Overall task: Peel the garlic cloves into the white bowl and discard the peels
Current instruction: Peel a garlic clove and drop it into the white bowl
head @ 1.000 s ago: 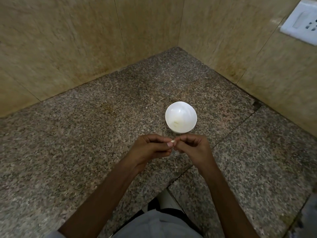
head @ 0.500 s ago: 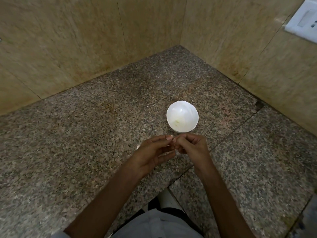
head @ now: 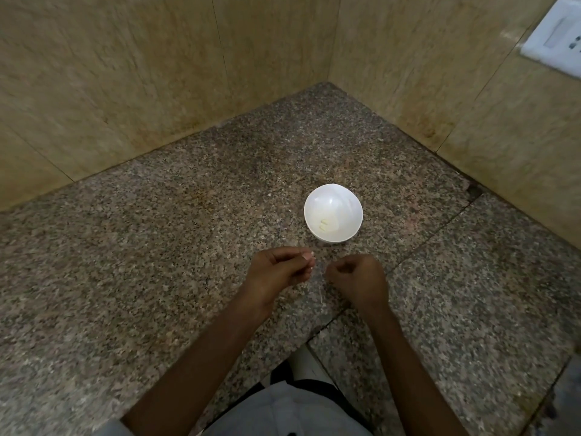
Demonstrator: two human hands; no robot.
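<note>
The white bowl [head: 344,201] stands upright on the table [head: 157,247], towards the far corner and just beyond both hands, touching neither. It is round, smooth and glossy, and two small pale peeled garlic cloves [head: 325,225] lie side by side low on its inner left slope. The left hand [head: 276,273] hovers near the bowl's near left side, wrist turned inward, its fingers [head: 309,259] curled with the thumb tip pressed against the forefinger tip. I cannot tell whether anything small is pinched there. The right hand [head: 358,278] hangs just beside it with a narrow gap between them, knuckles up. Its fingers are folded into a loose fist whose inside is hidden, so what it holds, if anything, cannot be told. Both forearms are bare and reach in from the lower edge. The table is polished speckled granite in brown, grey and pink, crossed by a dark seam [head: 434,232]. Beige, mottled stone-look wall tiles [head: 125,73] meet in a corner behind it. A white plastic socket plate [head: 556,42] sits on the right wall.
</note>
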